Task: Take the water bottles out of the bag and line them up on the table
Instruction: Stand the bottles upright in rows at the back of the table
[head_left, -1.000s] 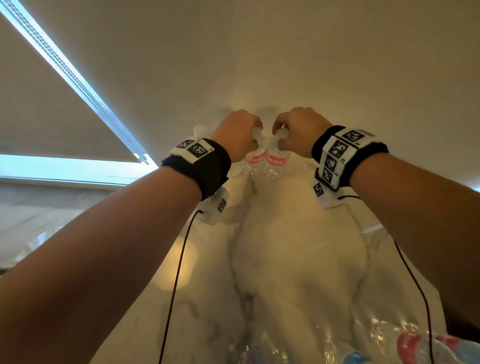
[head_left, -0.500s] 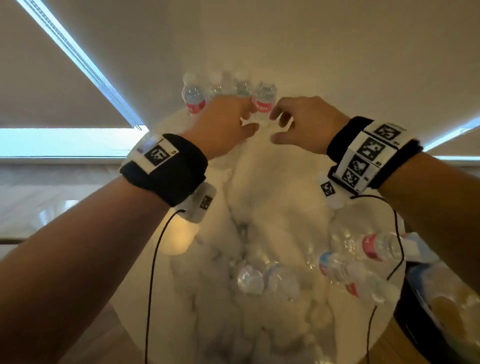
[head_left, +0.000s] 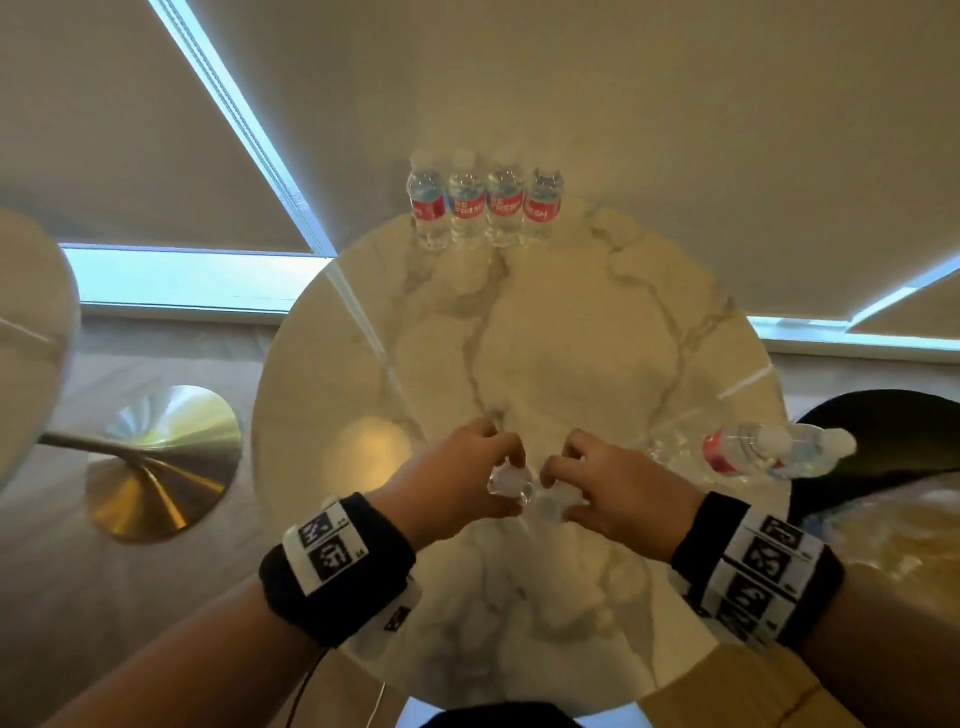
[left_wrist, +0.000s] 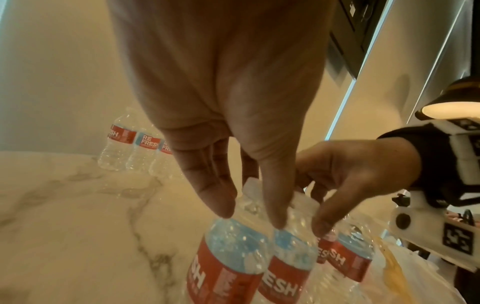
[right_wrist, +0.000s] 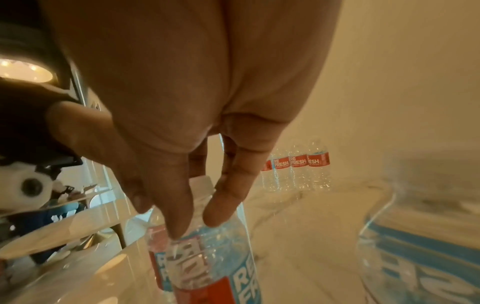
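On the round marble table (head_left: 597, 322), reading from the left, a gold lamp base (head_left: 161, 467) sat on the floor beyond the table's left edge, outside the work. At the table's far edge four water bottles (head_left: 485, 200) stood upright in a tight row, shoulder to shoulder, their red labels facing the person. Nearer the person, the left hand (head_left: 457, 483) came down over a bottle standing upright by the table's middle, the near-left bottle (left_wrist: 228, 261); its fingertips (left_wrist: 221, 205) were curled round the white cap and neck, thumb on one side and fingers on the other. Just beside it, the right hand (head_left: 618, 493) was set the same way over the near-right bottle (right_wrist: 207, 257), thumb and fingers closed in on the neck below the cap. The two hands were close, knuckles nearly meeting, and the two bottles stood side by side under them. In the left wrist view further bottles showed crowded just behind those two. Well to the right, near the table's right edge, two loose bottles (head_left: 769, 454) lay on their sides, beside a crumpled yellowish bag (head_left: 883, 545) at the lower right.
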